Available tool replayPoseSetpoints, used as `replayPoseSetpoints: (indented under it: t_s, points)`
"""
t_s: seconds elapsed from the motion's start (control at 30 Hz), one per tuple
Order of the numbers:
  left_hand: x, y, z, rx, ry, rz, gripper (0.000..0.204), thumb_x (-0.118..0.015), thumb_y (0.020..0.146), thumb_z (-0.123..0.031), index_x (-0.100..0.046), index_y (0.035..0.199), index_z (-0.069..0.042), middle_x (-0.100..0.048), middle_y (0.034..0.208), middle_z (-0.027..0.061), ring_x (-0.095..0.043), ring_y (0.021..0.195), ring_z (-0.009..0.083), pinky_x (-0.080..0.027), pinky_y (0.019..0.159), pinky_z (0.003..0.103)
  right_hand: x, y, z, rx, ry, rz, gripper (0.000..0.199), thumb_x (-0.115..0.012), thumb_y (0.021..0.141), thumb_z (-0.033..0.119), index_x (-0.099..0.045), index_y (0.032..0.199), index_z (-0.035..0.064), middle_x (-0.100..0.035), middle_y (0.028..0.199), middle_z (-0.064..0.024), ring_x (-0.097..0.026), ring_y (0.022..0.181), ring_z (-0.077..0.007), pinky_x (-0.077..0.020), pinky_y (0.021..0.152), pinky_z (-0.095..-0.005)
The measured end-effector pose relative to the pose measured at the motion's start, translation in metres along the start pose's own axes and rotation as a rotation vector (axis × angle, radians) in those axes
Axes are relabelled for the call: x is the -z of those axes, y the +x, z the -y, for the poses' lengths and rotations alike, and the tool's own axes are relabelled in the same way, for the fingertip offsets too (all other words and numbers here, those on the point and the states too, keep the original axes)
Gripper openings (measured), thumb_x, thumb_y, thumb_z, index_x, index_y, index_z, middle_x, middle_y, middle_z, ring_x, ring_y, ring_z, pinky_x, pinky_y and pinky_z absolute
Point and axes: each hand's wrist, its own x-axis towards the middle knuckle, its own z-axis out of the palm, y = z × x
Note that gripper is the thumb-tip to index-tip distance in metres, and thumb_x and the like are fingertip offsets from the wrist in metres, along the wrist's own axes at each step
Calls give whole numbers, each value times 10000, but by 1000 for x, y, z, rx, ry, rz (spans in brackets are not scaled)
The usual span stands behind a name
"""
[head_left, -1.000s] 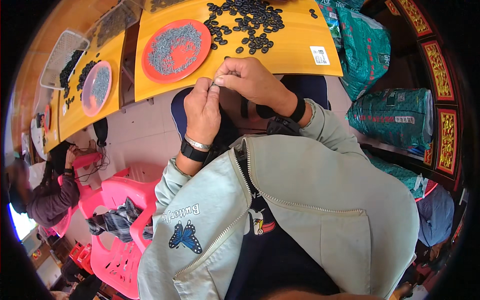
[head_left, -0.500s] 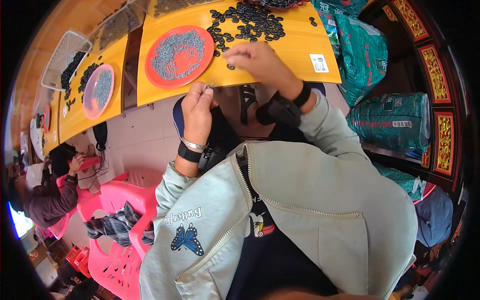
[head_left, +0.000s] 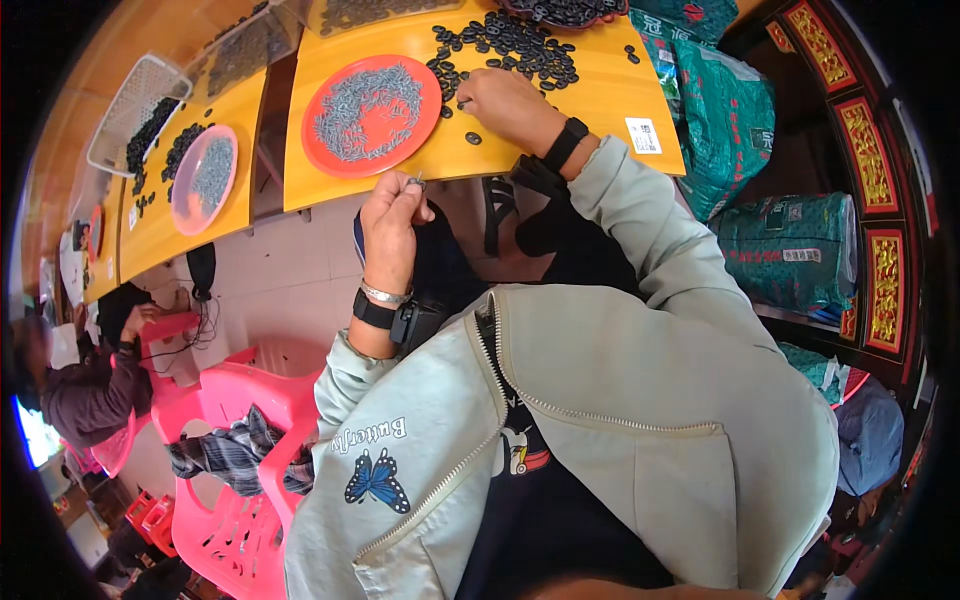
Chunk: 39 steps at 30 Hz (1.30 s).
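Note:
My left hand (head_left: pixel 392 218) is closed at the table's front edge, pinching a small dark piece (head_left: pixel 416 184) with a thin metallic bit sticking up from it. Fingers hide most of that piece. My right hand (head_left: pixel 508 106) reaches over the table, its fingertips pressed together on a black oval piece (head_left: pixel 463 104). Beyond it spreads a heap of black oval pieces (head_left: pixel 515 45) with holes in them. One loose black oval piece (head_left: pixel 473 138) lies below my right hand. Left of both hands is a round red tray (head_left: pixel 312 150) holding many small grey screw-like pieces (head_left: pixel 360 105).
A basket (head_left: pixel 570 22) of black pieces stands at the far edge. Green sacks (head_left: pixel 725 120) line the right side. Left, a second table bears a pink tray (head_left: pixel 181 212) and a white basket (head_left: pixel 105 135). A pink chair (head_left: pixel 225 500) and a seated person (head_left: pixel 95 395) are at lower left.
My right hand has moved farther over the table to the black pieces, and its spread fingers have closed. My left hand keeps its pinch almost in place. The view has shifted slightly.

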Motion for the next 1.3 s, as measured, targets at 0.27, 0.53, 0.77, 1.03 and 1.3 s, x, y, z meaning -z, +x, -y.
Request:
replayPoseSetpoints:
  t_s: [0.27,0.53,0.77,1.03,1.3]
  points:
    - [-3,0,-5,13,-8,13,130,-466,888,-97,-497,782,-27,-479,639,10,-454,590,96,-389,585,230,36,-15,15,-497,1088,197,179,-630,831,147,-662,967,37,-643,828,-48,-594,706,-117,-474,639,-236]
    - [-20,1,-14,21,-60,38,127,-457,897,-93,-481,787,-35,-474,646,14,-448,596,105,-379,592,233,49,-42,49,-485,1427,165,264,-631,847,158,-625,1061,4,-651,874,-43,-594,748,-72,-476,702,-186]
    - [-18,2,-15,13,-19,61,98,-452,892,-79,-485,822,-20,-486,670,44,-469,629,144,-396,636,256,54,-51,67,-401,1388,175,284,-644,833,135,-622,1078,-8,-657,866,-36,-596,711,-67,-469,670,-185]
    - [-23,-1,-14,-3,-7,47,128,-467,897,-100,-489,791,-33,-486,647,10,-450,592,91,-373,581,224,47,-57,71,-431,1501,219,263,-618,858,126,-616,1066,-34,-642,843,-50,-585,705,-72,-457,635,-192]
    - [-20,-5,-14,-8,35,31,131,-472,890,-101,-496,788,-22,-486,647,12,-453,595,94,-386,588,231,29,-60,66,-589,1977,338,262,-576,886,98,-569,1108,-42,-624,875,-64,-577,742,-97,-462,649,-207]
